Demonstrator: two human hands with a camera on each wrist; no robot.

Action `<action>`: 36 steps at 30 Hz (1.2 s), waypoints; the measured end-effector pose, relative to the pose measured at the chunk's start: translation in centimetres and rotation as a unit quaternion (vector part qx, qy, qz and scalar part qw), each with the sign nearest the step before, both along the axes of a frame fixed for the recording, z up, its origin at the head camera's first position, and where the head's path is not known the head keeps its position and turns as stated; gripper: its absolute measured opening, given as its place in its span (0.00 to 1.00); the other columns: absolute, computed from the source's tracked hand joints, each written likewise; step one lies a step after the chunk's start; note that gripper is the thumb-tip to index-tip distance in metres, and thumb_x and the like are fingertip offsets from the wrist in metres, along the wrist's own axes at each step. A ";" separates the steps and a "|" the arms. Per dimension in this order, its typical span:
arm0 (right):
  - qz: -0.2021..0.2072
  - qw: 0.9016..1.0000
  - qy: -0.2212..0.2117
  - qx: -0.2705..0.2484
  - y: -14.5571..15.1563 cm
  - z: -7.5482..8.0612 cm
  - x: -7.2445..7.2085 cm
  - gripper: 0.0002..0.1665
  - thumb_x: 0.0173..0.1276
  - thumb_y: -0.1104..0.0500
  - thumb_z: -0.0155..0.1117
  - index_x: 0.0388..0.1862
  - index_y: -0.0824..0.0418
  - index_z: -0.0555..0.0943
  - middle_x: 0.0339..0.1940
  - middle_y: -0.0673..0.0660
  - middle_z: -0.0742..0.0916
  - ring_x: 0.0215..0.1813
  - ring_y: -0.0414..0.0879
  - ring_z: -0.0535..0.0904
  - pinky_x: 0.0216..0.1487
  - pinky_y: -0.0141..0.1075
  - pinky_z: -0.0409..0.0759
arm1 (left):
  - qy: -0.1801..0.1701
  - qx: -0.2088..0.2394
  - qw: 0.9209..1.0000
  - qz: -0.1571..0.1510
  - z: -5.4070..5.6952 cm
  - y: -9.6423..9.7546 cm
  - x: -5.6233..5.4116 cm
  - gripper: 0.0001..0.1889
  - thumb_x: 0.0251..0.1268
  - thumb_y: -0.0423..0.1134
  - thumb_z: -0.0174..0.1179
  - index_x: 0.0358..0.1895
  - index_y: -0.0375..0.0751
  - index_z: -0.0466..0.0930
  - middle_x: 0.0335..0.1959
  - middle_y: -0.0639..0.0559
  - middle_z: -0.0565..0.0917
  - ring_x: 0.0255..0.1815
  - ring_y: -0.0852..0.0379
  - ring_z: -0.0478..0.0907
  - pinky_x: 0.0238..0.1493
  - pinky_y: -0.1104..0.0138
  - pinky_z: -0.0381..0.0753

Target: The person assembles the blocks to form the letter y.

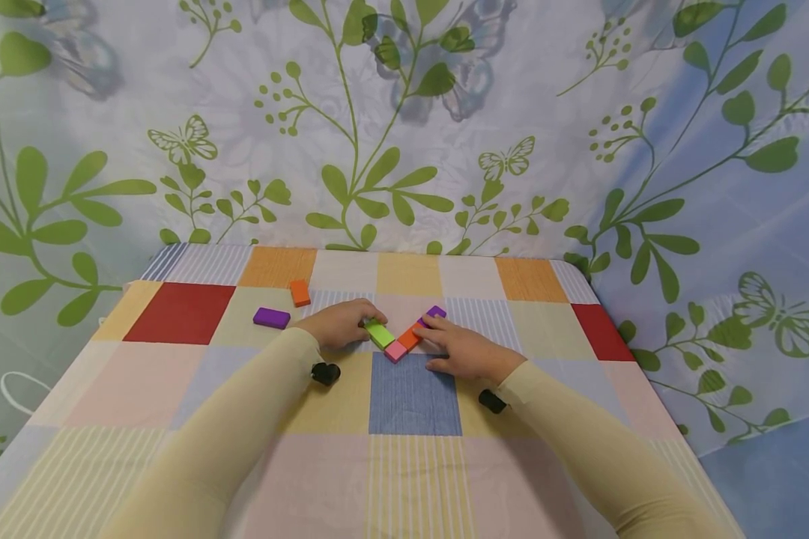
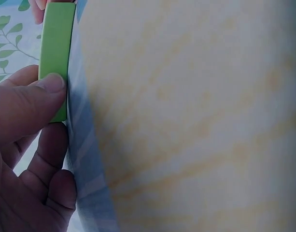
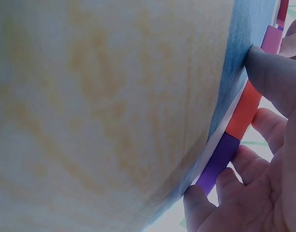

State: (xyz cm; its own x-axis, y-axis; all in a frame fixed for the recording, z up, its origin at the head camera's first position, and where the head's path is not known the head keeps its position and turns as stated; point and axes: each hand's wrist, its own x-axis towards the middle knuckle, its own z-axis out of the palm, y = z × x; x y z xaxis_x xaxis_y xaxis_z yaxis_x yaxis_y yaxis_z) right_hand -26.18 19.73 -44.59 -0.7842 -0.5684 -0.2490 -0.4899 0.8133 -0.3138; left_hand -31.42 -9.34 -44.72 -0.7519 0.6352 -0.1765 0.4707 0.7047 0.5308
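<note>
Near the middle of the table, small coloured blocks form a V. My left hand (image 1: 342, 323) pinches the outer end of the light green block (image 1: 379, 334); in the left wrist view its thumb lies on the green block's face (image 2: 57, 43). The pink block (image 1: 395, 351) sits at the V's corner, touching the green one. From it an orange block (image 1: 410, 338) and a purple block (image 1: 436, 311) run away to the right. My right hand (image 1: 470, 350) rests beside them, its fairly straight fingers touching the orange block (image 3: 243, 112) and purple block (image 3: 218, 162).
Another purple block (image 1: 272, 318) and another orange block (image 1: 300, 293) lie apart, left of my left hand. The table bears a patchwork cloth (image 1: 414, 397). Behind it hangs a leaf-patterned curtain (image 1: 243, 97). A white cable (image 1: 13, 393) loops beyond the left edge.
</note>
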 end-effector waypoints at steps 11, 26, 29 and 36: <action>-0.004 1.000 -0.003 0.002 0.0 0.0 0.0 0.46 0.74 0.47 0.71 0.86 0.50 0.62 0.89 0.57 0.58 0.87 0.58 0.56 0.83 0.54 0.63 | -0.003 0.004 1.000 0.002 -0.3 0.0 -0.1 0.21 0.76 0.32 0.62 0.69 0.48 0.81 0.71 0.45 0.78 0.66 0.47 0.77 0.76 0.50 0.73; 0.001 1.000 0.001 0.011 0.0 -0.2 -0.1 0.47 0.74 0.45 0.70 0.86 0.49 0.61 0.89 0.57 0.58 0.88 0.58 0.56 0.83 0.53 0.63 | -0.016 0.012 1.000 0.012 -0.3 -0.1 -0.2 0.21 0.76 0.33 0.62 0.68 0.50 0.82 0.71 0.46 0.78 0.69 0.47 0.76 0.77 0.49 0.71; 0.005 1.000 0.006 0.009 0.1 -0.3 -0.2 0.47 0.74 0.46 0.70 0.86 0.50 0.61 0.89 0.58 0.58 0.87 0.58 0.57 0.83 0.54 0.63 | -0.014 0.012 1.000 0.010 -0.4 -0.1 -0.2 0.21 0.76 0.33 0.62 0.68 0.50 0.82 0.71 0.46 0.78 0.69 0.47 0.76 0.77 0.49 0.71; 0.009 1.000 0.009 0.005 0.1 -0.1 -0.2 0.47 0.74 0.46 0.70 0.86 0.51 0.61 0.89 0.59 0.59 0.87 0.59 0.57 0.83 0.54 0.63 | -0.014 0.008 1.000 0.010 -0.4 0.0 -0.3 0.20 0.77 0.34 0.62 0.68 0.50 0.82 0.72 0.46 0.78 0.69 0.47 0.76 0.77 0.49 0.71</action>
